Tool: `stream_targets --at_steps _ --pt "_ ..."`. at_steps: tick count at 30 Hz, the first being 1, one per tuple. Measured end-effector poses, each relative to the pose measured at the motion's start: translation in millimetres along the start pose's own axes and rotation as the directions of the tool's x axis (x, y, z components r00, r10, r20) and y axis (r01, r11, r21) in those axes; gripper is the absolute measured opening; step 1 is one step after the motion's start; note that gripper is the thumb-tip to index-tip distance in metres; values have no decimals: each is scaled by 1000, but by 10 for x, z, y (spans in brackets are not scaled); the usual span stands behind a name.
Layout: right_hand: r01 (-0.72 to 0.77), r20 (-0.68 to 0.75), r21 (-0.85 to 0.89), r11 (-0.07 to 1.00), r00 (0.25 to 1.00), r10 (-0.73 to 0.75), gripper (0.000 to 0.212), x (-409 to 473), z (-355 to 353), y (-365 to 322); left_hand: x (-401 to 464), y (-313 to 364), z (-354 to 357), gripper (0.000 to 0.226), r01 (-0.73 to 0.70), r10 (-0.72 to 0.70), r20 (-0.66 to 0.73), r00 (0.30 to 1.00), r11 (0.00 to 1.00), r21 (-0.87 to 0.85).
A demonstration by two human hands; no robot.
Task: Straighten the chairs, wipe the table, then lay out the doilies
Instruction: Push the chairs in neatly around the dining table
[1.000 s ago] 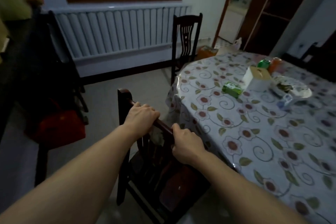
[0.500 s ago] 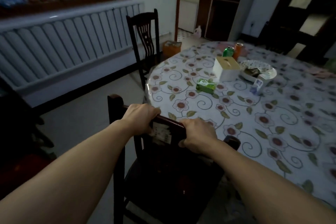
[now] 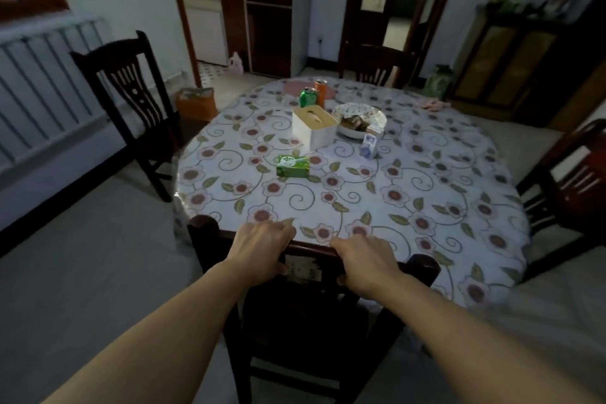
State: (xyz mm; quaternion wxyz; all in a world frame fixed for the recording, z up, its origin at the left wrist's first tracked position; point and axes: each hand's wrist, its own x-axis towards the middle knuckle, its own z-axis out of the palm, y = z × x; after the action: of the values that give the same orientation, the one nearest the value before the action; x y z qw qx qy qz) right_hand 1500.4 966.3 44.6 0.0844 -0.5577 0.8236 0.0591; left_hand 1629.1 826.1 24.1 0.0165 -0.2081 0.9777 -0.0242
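A dark wooden chair [image 3: 203,226] stands right in front of me, its back against the near edge of the round table [image 3: 426,200] with a flowered cloth. My left hand [image 3: 262,249] grips the chair's top rail on the left, and my right hand [image 3: 364,259] grips it on the right, fingers curled over the rail. A second chair [image 3: 131,92] stands at the table's left, a third [image 3: 377,64] at the far side, a fourth [image 3: 570,180] at the right. A pink mat [image 3: 295,87] lies at the far edge.
On the table stand a white tissue box [image 3: 314,126], a green packet [image 3: 292,166], a green can [image 3: 308,97], an orange can [image 3: 320,90], a plate of food [image 3: 360,121] and a small carton [image 3: 369,143]. An orange bag [image 3: 196,103] sits on the floor. A radiator [image 3: 39,75] lines the left wall.
The chair has swung round with both hands on its rail; it now faces the table squarely with its back at the table edge. My view turned right.
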Motion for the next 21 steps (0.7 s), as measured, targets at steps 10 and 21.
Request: stream_targets --at_steps 10,21 --pt "-65 -14 -6 998 998 65 51 -294 678 223 42 410 667 47 -183 183 -88 979 983 8" --pt "-23 -17 101 995 1000 25 57 -441 855 437 4 504 695 40 -172 174 -29 984 983 65"
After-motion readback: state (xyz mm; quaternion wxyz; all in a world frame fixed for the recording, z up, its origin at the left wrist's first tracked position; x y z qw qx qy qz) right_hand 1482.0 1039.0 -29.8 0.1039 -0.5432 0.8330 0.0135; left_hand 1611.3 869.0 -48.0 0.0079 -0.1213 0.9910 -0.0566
